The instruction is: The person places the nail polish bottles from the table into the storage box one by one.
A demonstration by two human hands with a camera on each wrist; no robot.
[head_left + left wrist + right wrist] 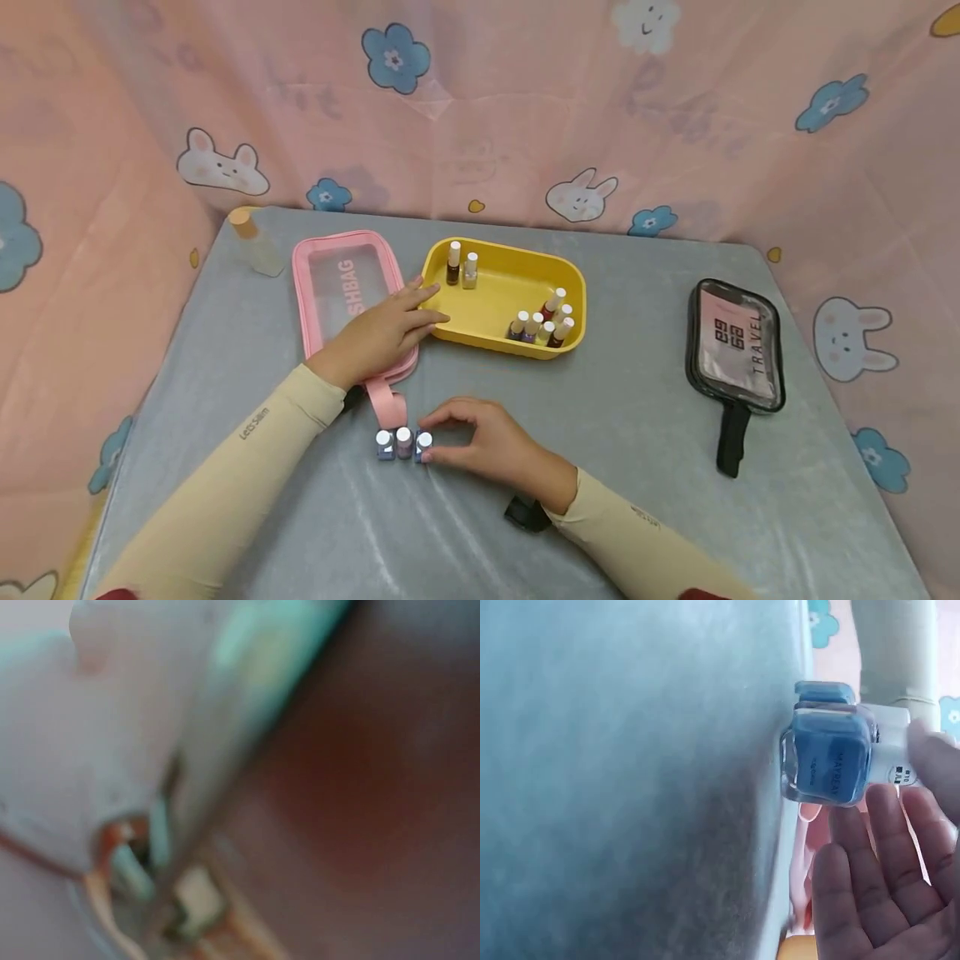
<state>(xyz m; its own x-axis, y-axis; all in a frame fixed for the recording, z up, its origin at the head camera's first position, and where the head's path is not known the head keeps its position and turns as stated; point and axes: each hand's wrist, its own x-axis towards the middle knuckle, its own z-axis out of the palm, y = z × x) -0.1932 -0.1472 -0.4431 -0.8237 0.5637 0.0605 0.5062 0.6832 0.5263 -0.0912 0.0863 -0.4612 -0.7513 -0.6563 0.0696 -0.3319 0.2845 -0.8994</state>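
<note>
The blue nail-polish bottle (pixel 422 451) at the right end of a short row stands upright on the worktop (pixel 645 400), its long axis vertical with the white cap (pixel 892 763) uppermost, directly to the left of the right hand (pixel 495 442) and at its fingertips. The right hand is much the nearer: thumb and index finger reach in from the right and pinch the bottle around its cap, while the other fingers spread beside it in the right wrist view. A purple bottle (pixel 403 446) stands just beside it in the middle, and another blue bottle (pixel 386 448) makes the left end, so the row runs left to right across the person's front. The left hand (pixel 386 329) lies farther off, beyond the row, over the pink bag (pixel 303 300), its fingers extended and resting at the left end of the yellow tray (pixel 480 317); it grips nothing visible. The tray lies beyond the row and to its right, with the bag's pink strap (pixel 387 407) coming down close behind the bottles. The left wrist view is too blurred to add more.
</note>
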